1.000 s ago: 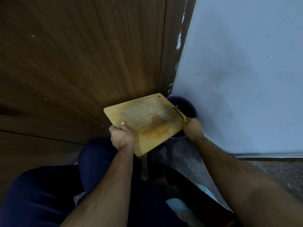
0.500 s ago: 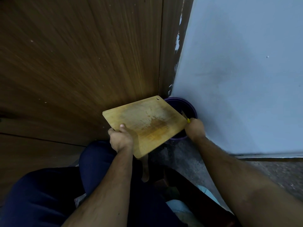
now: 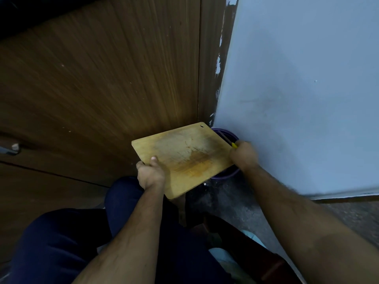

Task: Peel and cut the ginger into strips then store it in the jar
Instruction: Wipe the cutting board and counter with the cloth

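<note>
- Wooden cutting board [image 3: 184,156] held tilted over a purple bin [image 3: 225,174] that sits in the corner between a brown wood panel [image 3: 98,89] and a pale blue wall [image 3: 307,89].
- Left hand [image 3: 150,174] grips the board's near edge, thumb on top.
- Right hand [image 3: 244,154] closed round a yellow-handled knife [image 3: 226,138]; blade lies at the board's far-right edge, over the bin.
- Board face shows only an orange-yellow stain; no ginger pieces or peel visible on it. Ginger and jar not in view; cannot tell where they are.
- Judged step: scraping peel waste off the board into the bin, near finished.
- Next move likely calls for levelling the board, keeping the blade pointed away, and carrying both to the work surface.
</note>
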Demonstrator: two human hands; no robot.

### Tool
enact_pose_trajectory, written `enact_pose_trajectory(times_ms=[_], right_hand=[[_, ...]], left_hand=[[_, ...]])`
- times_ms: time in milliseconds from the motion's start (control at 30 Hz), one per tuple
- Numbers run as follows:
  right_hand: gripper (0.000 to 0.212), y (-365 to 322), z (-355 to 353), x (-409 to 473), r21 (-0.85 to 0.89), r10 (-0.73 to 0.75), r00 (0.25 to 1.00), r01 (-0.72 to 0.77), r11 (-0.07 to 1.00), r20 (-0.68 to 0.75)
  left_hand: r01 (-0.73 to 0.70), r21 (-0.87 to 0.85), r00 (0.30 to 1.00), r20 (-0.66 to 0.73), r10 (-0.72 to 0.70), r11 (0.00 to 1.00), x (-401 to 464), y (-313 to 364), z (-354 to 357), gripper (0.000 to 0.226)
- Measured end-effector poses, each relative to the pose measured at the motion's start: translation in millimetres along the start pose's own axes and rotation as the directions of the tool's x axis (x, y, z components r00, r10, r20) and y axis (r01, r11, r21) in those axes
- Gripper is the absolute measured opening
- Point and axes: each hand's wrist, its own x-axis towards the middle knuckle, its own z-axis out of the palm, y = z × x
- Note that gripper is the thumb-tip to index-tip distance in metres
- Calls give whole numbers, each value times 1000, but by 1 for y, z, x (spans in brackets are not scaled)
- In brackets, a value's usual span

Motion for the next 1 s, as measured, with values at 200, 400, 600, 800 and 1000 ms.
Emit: enact_pose_trajectory(times_ms=[200, 400, 600, 800, 1000], right_hand=[[31, -19, -47, -3, 14, -42, 999, 41, 999, 31], [43, -42, -105, -16, 1, -48, 994, 49, 999, 96], [39, -73, -163, -58, 24, -104, 993, 103, 994, 54], [40, -91, -203, -105, 1, -147, 987, 147, 989, -68], [42, -126, -251, -139, -14, -205, 960, 207, 978, -192]], left_hand=[[-52, -96, 997, 55, 58, 994, -15, 14, -28, 46], [-107, -218, 987, 92, 130, 970, -35, 32, -66, 40], [-196, -322, 968, 87, 235, 926, -55, 44, -107, 34], [-251, -406, 941, 110, 320, 878, -83, 61, -147, 32], [-305, -473, 910, 110, 399, 827, -103, 87, -192, 33]])
